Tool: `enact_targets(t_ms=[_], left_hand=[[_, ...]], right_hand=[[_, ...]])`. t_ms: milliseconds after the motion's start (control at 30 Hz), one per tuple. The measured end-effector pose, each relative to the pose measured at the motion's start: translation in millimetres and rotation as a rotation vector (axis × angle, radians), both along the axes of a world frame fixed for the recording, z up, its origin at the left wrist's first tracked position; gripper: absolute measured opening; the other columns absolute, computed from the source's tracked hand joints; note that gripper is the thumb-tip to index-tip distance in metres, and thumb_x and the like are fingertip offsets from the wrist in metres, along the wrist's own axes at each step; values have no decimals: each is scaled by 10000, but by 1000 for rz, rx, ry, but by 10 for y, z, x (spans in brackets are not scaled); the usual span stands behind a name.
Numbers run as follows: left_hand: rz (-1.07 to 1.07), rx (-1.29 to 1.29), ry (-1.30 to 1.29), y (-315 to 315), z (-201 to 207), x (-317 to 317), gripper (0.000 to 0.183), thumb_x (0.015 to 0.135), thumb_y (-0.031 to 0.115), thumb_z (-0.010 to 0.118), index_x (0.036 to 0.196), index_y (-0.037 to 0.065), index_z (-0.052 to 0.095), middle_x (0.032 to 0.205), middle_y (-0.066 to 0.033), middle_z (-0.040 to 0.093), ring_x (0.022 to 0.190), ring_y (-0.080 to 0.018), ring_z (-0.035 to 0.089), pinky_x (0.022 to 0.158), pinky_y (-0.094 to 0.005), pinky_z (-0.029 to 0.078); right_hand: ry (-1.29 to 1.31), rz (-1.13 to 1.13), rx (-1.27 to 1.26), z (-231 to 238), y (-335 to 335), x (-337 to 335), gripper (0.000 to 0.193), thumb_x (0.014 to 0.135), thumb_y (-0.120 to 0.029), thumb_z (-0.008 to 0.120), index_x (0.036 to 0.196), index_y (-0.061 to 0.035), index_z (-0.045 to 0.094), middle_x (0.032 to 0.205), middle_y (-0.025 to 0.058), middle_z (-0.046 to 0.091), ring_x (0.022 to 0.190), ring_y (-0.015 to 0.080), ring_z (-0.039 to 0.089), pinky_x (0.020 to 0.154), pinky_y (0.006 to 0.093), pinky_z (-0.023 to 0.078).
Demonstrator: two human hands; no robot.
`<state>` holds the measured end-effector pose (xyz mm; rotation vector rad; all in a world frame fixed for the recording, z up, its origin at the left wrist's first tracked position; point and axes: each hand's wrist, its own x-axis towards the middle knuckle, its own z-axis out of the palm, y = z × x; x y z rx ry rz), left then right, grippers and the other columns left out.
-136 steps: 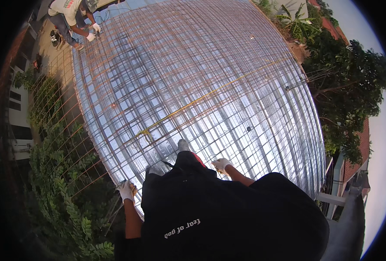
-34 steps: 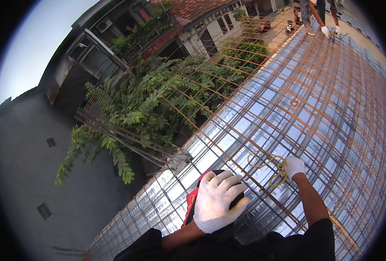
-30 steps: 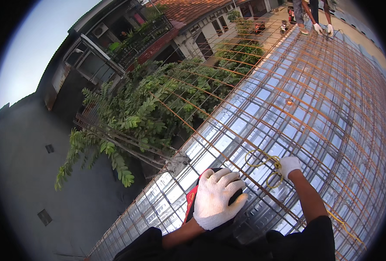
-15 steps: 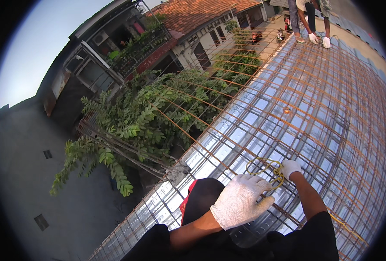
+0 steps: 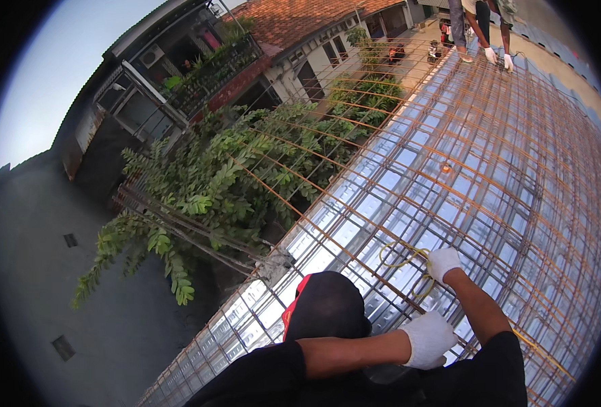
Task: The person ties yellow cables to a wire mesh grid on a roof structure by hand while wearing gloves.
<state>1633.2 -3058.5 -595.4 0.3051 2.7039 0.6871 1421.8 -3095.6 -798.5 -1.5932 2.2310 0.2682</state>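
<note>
At the frame's lower right, one left hand (image 5: pixel 429 340) and one right hand (image 5: pixel 443 264) curl near one looped yellow cord (image 5: pixel 420 252), each grip's hold unclear.

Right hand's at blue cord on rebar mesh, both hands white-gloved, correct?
Not blue: the head view shows a yellow cord. The right hand is at it on the rebar mesh, and it and the left hand wear white gloves.

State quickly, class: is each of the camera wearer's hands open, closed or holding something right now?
Left hand: grip hidden; open or closed cannot be told.
Right hand: by the yellow cord; grip cannot be told.
</note>
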Motion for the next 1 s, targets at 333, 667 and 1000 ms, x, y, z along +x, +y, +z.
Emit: enact_targets(t_ms=[333,667,1000], left_hand=[[-14,-34,-59,113,134,-90,340,879,345,744,995,26,730,952,-150,727,924,-327,716,849,-434,542],[-25,-61,17,267,190,-95,339,861,325,727,969,4,731,925,-162,727,900,-351,726,833,-457,563],[-43,-110,-83,312,296,-237,320,907,322,717,1027,25,703,943,-197,723,905,-392,718,827,-509,559]], right_hand=[[-404,-337,-17,-140,104,-537,491,813,-457,816,1106,-65,782,1161,191,772,1092,367,739,972,470,573],[-320,-213,138,-244,165,-415,618,812,-576,785,1162,-67,797,1190,193,769,1098,361,738,949,462,579],[-498,-322,-3,-380,184,-683,556,800,-527,753,1163,-110,817,1089,161,801,990,347,760,893,453,600]])
